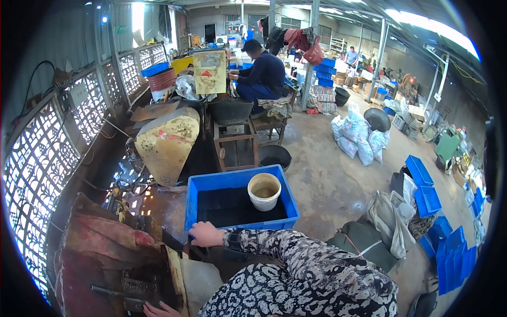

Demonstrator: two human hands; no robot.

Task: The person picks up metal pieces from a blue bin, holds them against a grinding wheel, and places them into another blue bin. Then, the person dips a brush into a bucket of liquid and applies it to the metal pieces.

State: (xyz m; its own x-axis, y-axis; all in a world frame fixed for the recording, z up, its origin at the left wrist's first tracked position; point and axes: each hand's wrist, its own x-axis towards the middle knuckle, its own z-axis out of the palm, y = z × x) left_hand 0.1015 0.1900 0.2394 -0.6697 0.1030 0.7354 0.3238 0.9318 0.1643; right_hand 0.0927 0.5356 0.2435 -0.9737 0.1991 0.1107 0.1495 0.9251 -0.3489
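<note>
My right hand comes across from the right in a black-and-white patterned sleeve. It is at the near left corner of a blue plastic tub, its fingers curled; what they hold, if anything, is hidden. A dark, flat piece lies just left of that hand. In the tub, dark liquid surrounds a white bucket with murky liquid inside. My left hand shows only partly at the lower edge, fingers stretched out beside a dark, wet work area with a metal rod.
A stained reddish cover stands at left. Beyond the tub are a yellowish machine guard, a wooden stand and a seated person. Blue trays, a draped sack and white bags are on the floor at right.
</note>
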